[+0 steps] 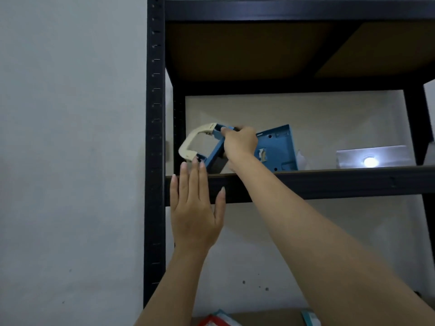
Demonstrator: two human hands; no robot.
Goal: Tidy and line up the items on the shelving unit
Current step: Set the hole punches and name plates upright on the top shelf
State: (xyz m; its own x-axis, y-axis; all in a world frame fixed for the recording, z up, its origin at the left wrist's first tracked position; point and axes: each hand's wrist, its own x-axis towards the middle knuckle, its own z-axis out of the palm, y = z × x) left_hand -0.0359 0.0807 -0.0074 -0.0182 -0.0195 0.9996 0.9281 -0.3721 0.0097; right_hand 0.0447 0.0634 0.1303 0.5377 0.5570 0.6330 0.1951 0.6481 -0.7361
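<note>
Head view shows the right hand [240, 142] gripping the blue carry case [277, 147] just above the shelf's front beam [329, 182], its cream handle [197, 133] pointing left toward the nearer, flat-fingered left hand [195, 208].

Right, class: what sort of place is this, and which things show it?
Probably a storeroom or utility corner: a black metal shelving unit with slotted uprights, a bare wall, and a blue case with a cream handle.
</note>
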